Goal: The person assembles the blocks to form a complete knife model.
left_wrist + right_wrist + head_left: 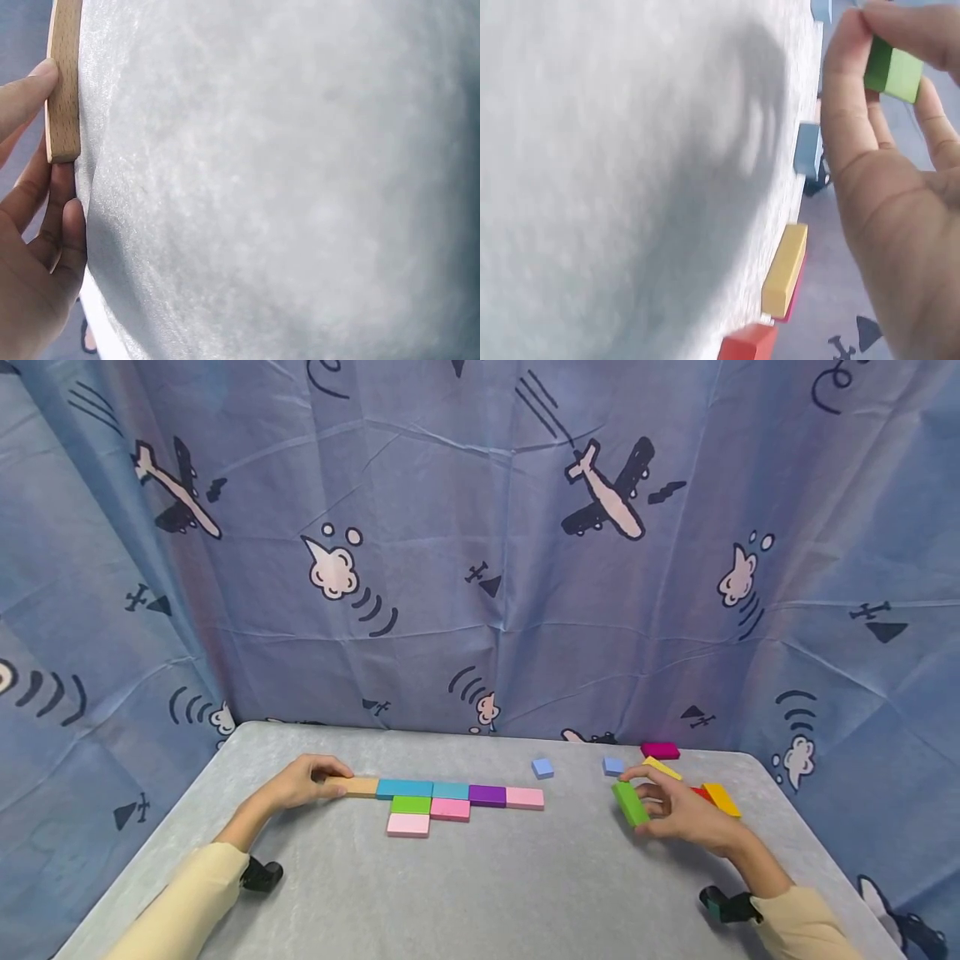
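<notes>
The work in hand is judged to be partway along: on the counter (480, 893) a flat arrangement is laid out, with further pieces loose to the right. Its top row runs from a wooden block (362, 787) through a long blue block (405, 789), a second blue block (451, 791) and a purple block (487, 796) to a pale pink block (525, 798); beneath it lie a lower green block (411, 805) and a deep pink block (450, 810), with a light pink block (408, 825) below the green. The left hand (309, 781) pinches the wooden block at the row's left end. The right hand (686, 814) pinches a green block (631, 804), tilted and apparently raised, well apart from the row; this piece is judged not yet placed. Also unplaced are a small blue block (542, 768), another small blue block (613, 767), a magenta block (660, 751), a yellow block (663, 768), a red block (699, 793) and an amber block (722, 800). Only the head view shows the whole arrangement. The left wrist view alone discloses the wood grain and a fingertip against the wooden block's side. The right wrist view exposes a broad face of the red block, which the right hand largely hides from the head camera; no part of the arrangement is identifiable there.
</notes>
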A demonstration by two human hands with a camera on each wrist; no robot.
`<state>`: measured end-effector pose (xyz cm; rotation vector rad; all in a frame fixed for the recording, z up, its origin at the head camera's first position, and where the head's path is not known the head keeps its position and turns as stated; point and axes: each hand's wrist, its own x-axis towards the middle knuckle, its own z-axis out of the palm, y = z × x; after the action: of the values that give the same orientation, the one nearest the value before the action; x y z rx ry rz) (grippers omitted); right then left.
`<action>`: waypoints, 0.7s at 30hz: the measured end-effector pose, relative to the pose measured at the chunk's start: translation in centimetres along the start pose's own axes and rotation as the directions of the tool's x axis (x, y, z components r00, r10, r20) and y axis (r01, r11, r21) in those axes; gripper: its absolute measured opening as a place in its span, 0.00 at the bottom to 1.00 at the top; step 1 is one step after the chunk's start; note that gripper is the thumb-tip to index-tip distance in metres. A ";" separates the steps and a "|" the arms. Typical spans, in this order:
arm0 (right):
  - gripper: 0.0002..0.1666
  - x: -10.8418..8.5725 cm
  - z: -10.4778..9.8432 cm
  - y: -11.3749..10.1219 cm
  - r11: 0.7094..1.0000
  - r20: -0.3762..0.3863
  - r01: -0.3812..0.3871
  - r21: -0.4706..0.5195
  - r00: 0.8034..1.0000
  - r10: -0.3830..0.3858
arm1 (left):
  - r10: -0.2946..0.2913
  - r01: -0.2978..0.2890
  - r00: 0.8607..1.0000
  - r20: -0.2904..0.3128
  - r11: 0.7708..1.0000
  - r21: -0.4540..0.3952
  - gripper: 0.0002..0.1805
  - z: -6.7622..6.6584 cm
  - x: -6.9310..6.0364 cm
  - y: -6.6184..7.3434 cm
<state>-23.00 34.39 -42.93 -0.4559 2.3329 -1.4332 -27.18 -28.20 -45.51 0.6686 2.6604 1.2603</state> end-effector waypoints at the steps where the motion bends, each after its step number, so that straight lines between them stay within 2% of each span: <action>1: 0.43 0.0 0.2 -0.1 1.000 0.000 0.001 -0.001 1.000 -0.001 | -0.001 0.001 1.000 0.000 1.000 0.001 0.10 0.0 0.0 0.0; 7: 0.36 0.5 1.7 -1.0 0.992 -0.021 0.097 -0.076 0.995 -0.099 | -0.012 0.012 1.000 -0.005 1.000 0.006 0.10 -0.1 0.0 0.0; 11: 0.31 1.2 2.6 -1.3 0.973 -0.016 0.194 -0.128 0.980 -0.197 | -0.016 0.016 1.000 -0.009 1.000 0.011 0.10 -0.1 0.0 0.1; 14: 0.29 1.7 3.0 -1.5 0.950 0.017 0.267 -0.165 0.963 -0.268 | 0.001 0.000 1.000 -0.007 1.000 0.017 0.11 0.0 -0.1 0.1; 17: 0.30 2.3 3.4 -1.8 0.938 0.049 0.285 -0.195 0.958 -0.281 | 0.008 -0.008 1.000 -0.009 1.000 0.020 0.10 0.0 -0.1 0.1; 21: 0.28 3.0 3.9 -2.1 0.951 0.068 0.239 -0.196 0.971 -0.230 | 0.008 -0.008 1.000 -0.008 1.000 0.009 0.11 0.0 -0.1 0.1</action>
<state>-23.63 29.09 -43.05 -0.8395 2.4661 -1.2701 -27.08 -28.16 -45.48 0.6781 2.6740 1.2567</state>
